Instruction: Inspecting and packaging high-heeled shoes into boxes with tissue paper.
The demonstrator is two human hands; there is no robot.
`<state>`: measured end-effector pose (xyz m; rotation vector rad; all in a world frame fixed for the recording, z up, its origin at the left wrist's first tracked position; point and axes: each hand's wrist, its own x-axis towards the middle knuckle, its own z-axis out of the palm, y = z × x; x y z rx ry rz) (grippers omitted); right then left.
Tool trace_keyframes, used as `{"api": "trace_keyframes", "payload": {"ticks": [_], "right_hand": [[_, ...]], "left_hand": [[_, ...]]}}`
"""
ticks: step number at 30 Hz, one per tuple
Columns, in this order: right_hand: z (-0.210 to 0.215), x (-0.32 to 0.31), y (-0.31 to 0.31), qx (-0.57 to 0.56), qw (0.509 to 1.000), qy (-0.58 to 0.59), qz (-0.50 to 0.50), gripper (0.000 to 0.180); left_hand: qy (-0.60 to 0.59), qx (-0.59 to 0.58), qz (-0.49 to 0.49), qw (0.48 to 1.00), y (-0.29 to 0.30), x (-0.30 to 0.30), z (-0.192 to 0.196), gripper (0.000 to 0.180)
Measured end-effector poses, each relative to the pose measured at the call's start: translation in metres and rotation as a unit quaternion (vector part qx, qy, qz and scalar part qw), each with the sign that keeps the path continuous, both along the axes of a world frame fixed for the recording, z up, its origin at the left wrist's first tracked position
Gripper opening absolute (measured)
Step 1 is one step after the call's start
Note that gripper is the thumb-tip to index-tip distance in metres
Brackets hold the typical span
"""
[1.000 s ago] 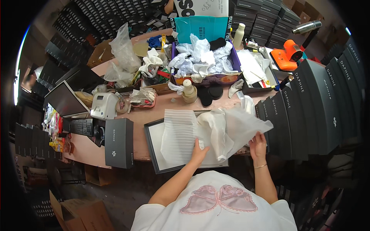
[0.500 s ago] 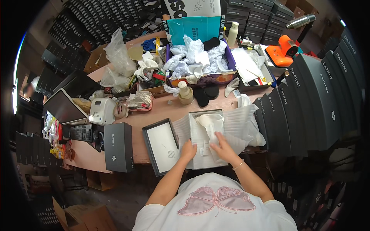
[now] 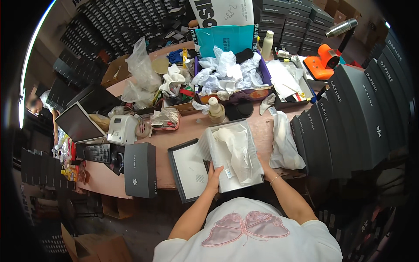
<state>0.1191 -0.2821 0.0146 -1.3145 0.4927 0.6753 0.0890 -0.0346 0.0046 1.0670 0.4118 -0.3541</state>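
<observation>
A shoe box [image 3: 224, 186] with white lining is in front of me, its top turned up. Inside lies a bundle [image 3: 235, 142] wrapped in thin white material, with translucent foam sheet along the sides; what the wrapping holds is hidden. My left hand [image 3: 213, 176] grips the left wall, thumb on the inner side. At the right wall, my right hand [image 3: 266, 169] closes on the box, its fingertips partly hidden. The dark-rimmed box lid [image 3: 188, 170] lies inside-up just left of the box. Right of it rests another white wrapped bundle [image 3: 284, 144].
Tall stacks of dark shoe boxes [image 3: 353, 113] border the right side. A closed shoe box [image 3: 139, 170], a label printer [image 3: 122, 129] and a monitor [image 3: 80, 122] stand left. Behind are a cream bottle [image 3: 216, 111] and a purple-edged carton [image 3: 266, 74] of crumpled paper. Another person [image 3: 41, 102] is far left.
My right hand has moved from the wrapped bundle to the box's right wall. The foam sheet that spread out rightward is now inside the box, which has turned slightly.
</observation>
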Motion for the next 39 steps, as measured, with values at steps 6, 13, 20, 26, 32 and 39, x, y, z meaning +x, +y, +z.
{"api": "trace_keyframes", "payload": {"ticks": [6, 13, 20, 26, 32, 39], "right_hand": [[0.016, 0.039, 0.013, -0.292, 0.856, -0.415, 0.098, 0.052], [-0.030, 0.075, 0.084, -0.499, 0.715, -0.364, 0.328, 0.068], [0.064, 0.076, 0.050, -0.164, 0.916, -0.315, 0.185, 0.034], [0.097, 0.028, 0.074, -0.126, 0.908, -0.399, -0.018, 0.019], [0.188, -0.022, 0.048, -0.273, 0.789, -0.436, 0.336, 0.031], [0.113, -0.038, 0.064, -0.109, 0.897, -0.368, 0.219, 0.037]], "left_hand": [[-0.080, 0.296, -0.022, 0.952, 0.009, -0.006, -0.021, 0.075], [-0.178, 0.270, -0.035, 0.946, 0.006, -0.014, 0.056, 0.044], [0.028, 0.024, -0.017, 0.999, 0.013, -0.018, 0.067, 0.057], [0.049, -0.236, 0.015, 0.970, -0.025, 0.002, 0.081, 0.050], [0.001, -0.136, 0.087, 0.987, 0.000, 0.014, 0.080, 0.047], [-0.085, -0.195, 0.236, 0.948, 0.014, 0.018, 0.113, 0.047]]}}
